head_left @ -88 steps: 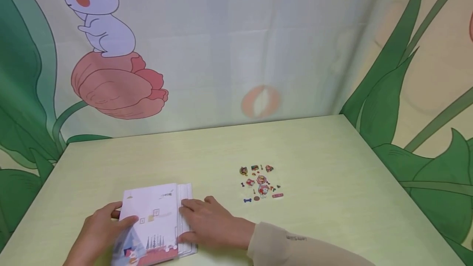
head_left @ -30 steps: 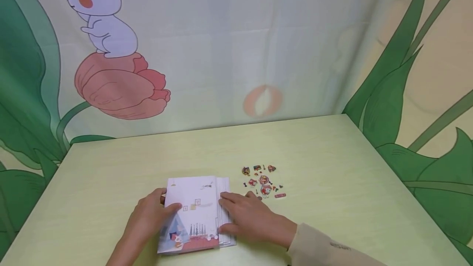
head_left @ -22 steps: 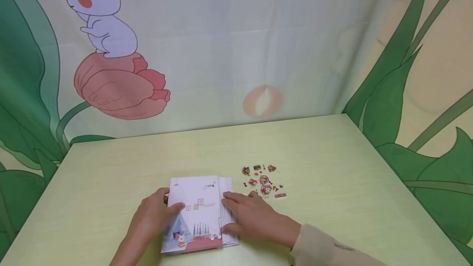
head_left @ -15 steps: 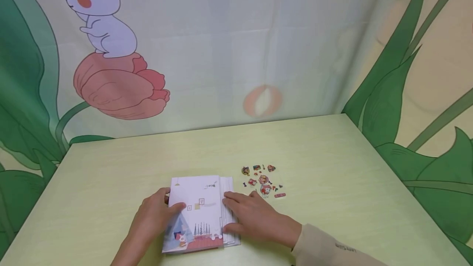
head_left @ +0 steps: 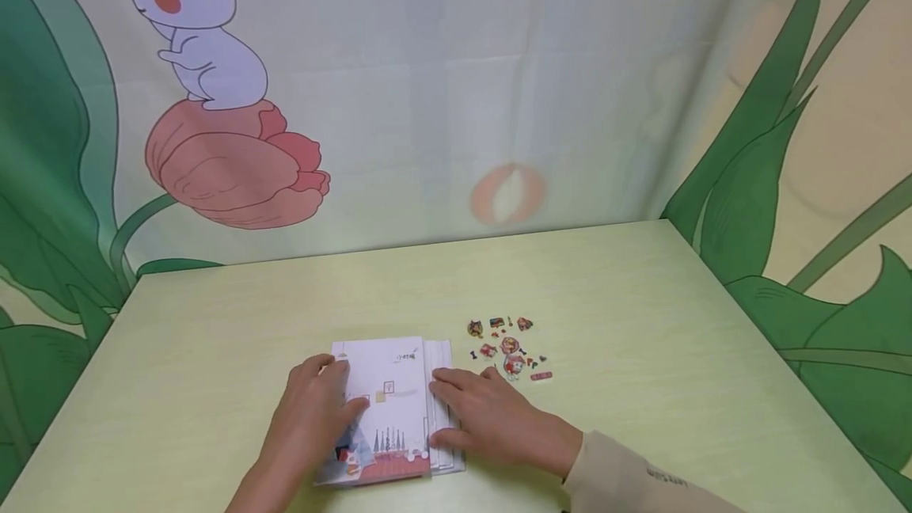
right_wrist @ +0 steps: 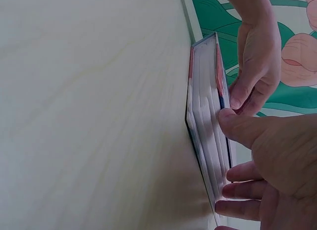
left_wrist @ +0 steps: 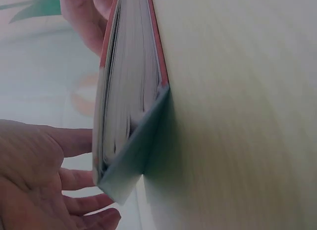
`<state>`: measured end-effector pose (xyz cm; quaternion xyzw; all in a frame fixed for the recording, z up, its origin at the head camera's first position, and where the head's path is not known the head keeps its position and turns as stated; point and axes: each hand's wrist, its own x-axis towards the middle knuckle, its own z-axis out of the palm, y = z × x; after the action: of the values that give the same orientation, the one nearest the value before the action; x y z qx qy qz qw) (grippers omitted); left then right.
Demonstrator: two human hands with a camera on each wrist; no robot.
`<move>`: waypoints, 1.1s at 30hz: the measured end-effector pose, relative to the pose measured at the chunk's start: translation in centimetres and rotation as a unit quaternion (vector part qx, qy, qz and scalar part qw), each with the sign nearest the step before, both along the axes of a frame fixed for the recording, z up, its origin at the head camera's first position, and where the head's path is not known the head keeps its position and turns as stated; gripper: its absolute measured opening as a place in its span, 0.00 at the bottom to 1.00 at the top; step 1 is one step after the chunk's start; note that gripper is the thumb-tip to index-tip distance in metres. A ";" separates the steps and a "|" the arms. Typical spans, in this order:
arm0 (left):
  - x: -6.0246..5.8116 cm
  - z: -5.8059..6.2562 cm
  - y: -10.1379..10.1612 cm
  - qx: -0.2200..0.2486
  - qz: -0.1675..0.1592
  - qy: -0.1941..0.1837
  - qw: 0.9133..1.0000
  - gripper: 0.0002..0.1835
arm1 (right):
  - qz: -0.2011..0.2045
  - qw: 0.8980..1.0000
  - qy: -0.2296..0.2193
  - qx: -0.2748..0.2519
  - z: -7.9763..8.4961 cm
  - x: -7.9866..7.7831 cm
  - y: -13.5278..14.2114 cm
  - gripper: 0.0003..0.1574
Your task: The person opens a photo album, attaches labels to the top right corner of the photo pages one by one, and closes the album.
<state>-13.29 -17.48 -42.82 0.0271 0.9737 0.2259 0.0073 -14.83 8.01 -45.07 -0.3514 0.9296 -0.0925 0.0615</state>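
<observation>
A thick book with a white, blue and red illustrated cover [head_left: 395, 414] lay flat on the pale yellow-green table [head_left: 285, 299], directly between the two hands. Its long axis appeared to run away from the person, though foreshortening left that uncertain. The left hand [head_left: 309, 410] was at the book's left edge, its thumb over the cover and its fingers loosely spread, with no pinch observed. The right hand [head_left: 492, 418], below a beige sleeve [head_left: 627, 473], rested on the stepped white margin [head_left: 442, 359] projecting past the cover's right edge, fingers extended and apart. Both hands touched the book; the left was the nearer to the printed artwork. Small multicoloured cartoon stickers [head_left: 513, 366] lay just beyond the right hand, apart from the book.
</observation>
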 end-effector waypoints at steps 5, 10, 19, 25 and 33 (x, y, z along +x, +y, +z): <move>1.0 -0.1 0.6 0.006 -0.045 -0.009 0.999 0.32 | 0.001 1.000 -0.003 -0.012 -0.1 -0.1 0.0 0.46; 1.7 -0.1 0.8 -0.008 -0.072 -0.042 0.996 0.36 | -0.003 1.000 -0.015 -0.021 -0.1 -0.3 0.0 0.46; 2.6 -0.3 0.8 -0.044 -0.145 -0.053 0.987 0.42 | 0.001 0.999 -0.023 -0.039 -0.4 -0.5 0.1 0.48; 3.2 -0.8 0.7 -0.039 -0.175 -0.066 0.982 0.58 | -0.003 0.998 -0.034 -0.053 -0.5 -0.9 0.2 0.48; 3.6 -1.0 0.3 -0.033 -0.194 -0.025 0.980 0.57 | -0.005 0.999 -0.029 -0.045 -0.5 -1.6 0.1 0.49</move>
<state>-9.73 -17.17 -43.80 0.2096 0.9564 0.1883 0.0761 -16.41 8.14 -45.56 -0.3463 0.9241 -0.1444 0.0718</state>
